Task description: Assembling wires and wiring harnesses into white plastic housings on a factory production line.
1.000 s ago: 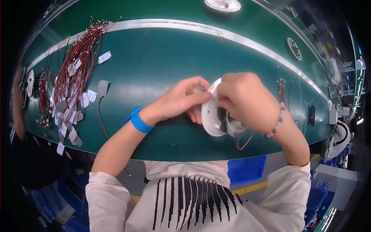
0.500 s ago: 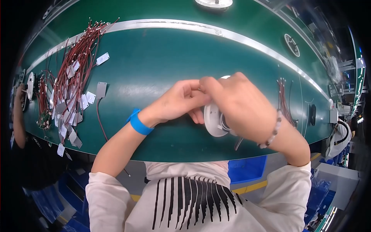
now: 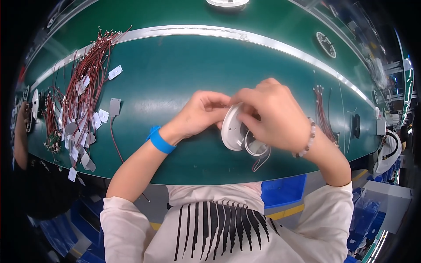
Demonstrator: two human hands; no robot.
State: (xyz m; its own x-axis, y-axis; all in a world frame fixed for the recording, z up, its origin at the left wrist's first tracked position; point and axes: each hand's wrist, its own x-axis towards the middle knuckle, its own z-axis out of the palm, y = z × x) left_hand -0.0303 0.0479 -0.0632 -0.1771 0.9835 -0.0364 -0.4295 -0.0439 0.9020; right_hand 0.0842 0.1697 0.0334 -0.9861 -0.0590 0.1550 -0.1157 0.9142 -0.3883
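Observation:
Above the front part of the green bench, a white round shallow housing [image 3: 228, 136] is tilted on edge between my two hands. The fingers of my left hand [image 3: 197, 115] are closed at its left upper rim, with the fingertips partly hidden behind it. My right hand [image 3: 276, 116] pinches the upper rim from the right, its thumb on the inner side. Below my right hand a smaller white ring-shaped part [image 3: 253, 148] hangs beside the housing, and a thin looped wire [image 3: 261, 163] trails down from it.
On the left lies a big heap of red wires with white plates [image 3: 83, 96], and one grey plate with a wire [image 3: 115, 108] sits nearer me. More red wires [image 3: 323, 107] lie right. Beyond a metal strip [image 3: 184, 30] are round fixtures [image 3: 326, 44]. A co-worker's arm [image 3: 21, 136] shows far left.
The housing has turned so that more of its inside shows, and the ring part with its looped wire has come into view below my right hand. Fixtures beyond the strip appear shifted left.

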